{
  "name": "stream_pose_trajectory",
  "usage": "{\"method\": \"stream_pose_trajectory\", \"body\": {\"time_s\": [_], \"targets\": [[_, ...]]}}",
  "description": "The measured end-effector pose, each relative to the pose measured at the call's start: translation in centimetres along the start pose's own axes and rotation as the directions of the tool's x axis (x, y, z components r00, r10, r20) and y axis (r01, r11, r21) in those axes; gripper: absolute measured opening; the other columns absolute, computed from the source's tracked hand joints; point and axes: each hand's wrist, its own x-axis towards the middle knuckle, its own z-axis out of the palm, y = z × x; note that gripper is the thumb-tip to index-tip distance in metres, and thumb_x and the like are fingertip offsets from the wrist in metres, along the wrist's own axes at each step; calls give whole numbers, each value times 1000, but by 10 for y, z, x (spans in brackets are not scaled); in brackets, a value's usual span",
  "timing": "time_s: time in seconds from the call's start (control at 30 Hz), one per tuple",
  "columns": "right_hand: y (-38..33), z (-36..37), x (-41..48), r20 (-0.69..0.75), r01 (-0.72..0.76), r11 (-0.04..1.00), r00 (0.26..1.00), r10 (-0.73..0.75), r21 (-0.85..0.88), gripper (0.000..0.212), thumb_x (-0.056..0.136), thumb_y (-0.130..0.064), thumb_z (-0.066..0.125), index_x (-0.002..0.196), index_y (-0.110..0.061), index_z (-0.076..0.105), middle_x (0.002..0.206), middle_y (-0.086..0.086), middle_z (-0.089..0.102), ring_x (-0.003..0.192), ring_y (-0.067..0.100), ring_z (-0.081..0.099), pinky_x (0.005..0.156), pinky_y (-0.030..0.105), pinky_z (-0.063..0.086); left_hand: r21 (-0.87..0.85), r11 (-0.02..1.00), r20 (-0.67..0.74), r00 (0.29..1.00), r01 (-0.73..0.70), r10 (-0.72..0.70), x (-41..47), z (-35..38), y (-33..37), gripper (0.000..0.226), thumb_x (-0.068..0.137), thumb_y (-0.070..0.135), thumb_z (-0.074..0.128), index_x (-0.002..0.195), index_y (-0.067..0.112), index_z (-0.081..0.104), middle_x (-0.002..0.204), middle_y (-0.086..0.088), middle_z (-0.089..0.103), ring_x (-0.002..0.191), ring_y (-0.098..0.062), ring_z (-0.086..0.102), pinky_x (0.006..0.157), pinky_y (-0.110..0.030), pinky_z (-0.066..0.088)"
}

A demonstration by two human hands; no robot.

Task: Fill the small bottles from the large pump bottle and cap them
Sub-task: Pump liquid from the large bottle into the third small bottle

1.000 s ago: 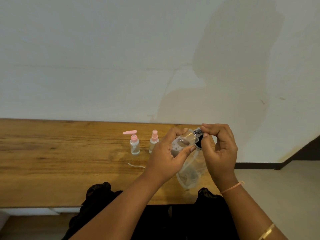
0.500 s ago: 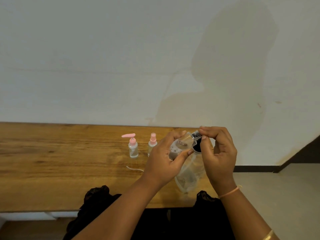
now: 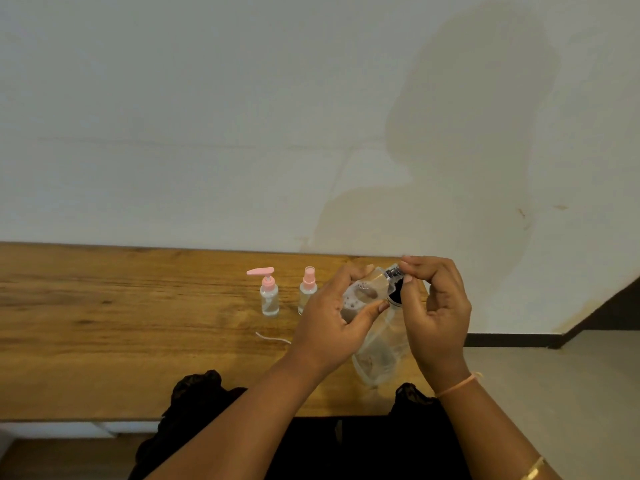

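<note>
My left hand (image 3: 332,317) grips a small clear bottle (image 3: 363,292), tilted with its neck up and to the right, above the wooden table (image 3: 121,323). My right hand (image 3: 436,306) pinches the bottle's silver and black cap (image 3: 394,276) at the neck with thumb and fingertips. Two small clear bottles stand on the table to the left: one with a pink pump top (image 3: 269,296), one with a pink spray top (image 3: 307,289). A large clear bottle (image 3: 377,355) stands below and between my hands, mostly hidden.
A thin white tube (image 3: 272,338) lies on the table in front of the two pink-topped bottles. The white wall rises directly behind the table. The table's right end lies just past my right hand, with floor beyond.
Both hands stay on the tilted bottle and its cap; my right fingers have shifted slightly round the cap. The view has drifted a little.
</note>
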Motion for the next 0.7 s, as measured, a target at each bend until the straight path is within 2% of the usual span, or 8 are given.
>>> {"method": "stream_pose_trajectory", "body": {"time_s": [0.1, 0.23, 0.33, 0.47, 0.6, 0.7], "targets": [[-5, 0, 3, -17, 4, 1000, 1000, -3, 13, 21, 84, -10, 48, 89, -27, 58, 92, 0, 59, 91, 6, 60, 81, 17, 48, 8, 999, -27, 999, -37, 37, -1, 0, 0, 36, 78, 39, 68, 111, 38, 54, 104, 9, 65, 89, -5, 65, 76, -21, 55], [-4, 1, 3, -10, 8, 1000, 1000, -7, 6, 20, 83, -10, 48, 88, -27, 58, 92, -1, 59, 91, 6, 60, 82, 18, 49, -1, 999, -31, 999, -39, 39, -1, -1, 0, 36, 80, 28, 72, 107, 41, 53, 103, 9, 65, 85, -3, 66, 70, -16, 54], [3, 0, 1, -5, 20, 1000, 1000, -20, -18, 18, 84, -8, 48, 88, -23, 58, 93, -3, 57, 91, 4, 59, 82, 18, 49, 32, 999, -14, 999, -29, 30, 1, 1, -3, 30, 78, 38, 68, 104, 37, 53, 99, 9, 66, 80, -16, 67, 70, -28, 57], [9, -2, 0, 23, 31, 998, 999, -29, -55, 15, 84, -7, 48, 89, -17, 58, 94, -5, 56, 92, 5, 58, 82, 18, 48, 65, 997, 0, 999, -43, 43, 1, 2, -2, 28, 80, 29, 69, 98, 39, 51, 95, 13, 65, 88, -3, 64, 67, -11, 49], [4, -1, -2, 12, 24, 998, 1000, -24, -55, 15, 85, -8, 47, 88, -16, 59, 94, -5, 56, 93, 2, 57, 82, 18, 49, 52, 998, -9, 999, -31, 32, -1, 2, -3, 28, 78, 41, 66, 101, 40, 51, 97, 14, 65, 91, -3, 64, 75, -18, 52], [-2, 0, -1, -8, 27, 999, 1000, -27, -45, 14, 85, -7, 47, 88, -15, 59, 91, -1, 56, 92, 2, 58, 81, 18, 49, 38, 998, -32, 998, -47, 48, -2, 2, -3, 32, 79, 39, 67, 108, 35, 53, 104, 12, 65, 96, -2, 63, 79, -18, 52]]}}
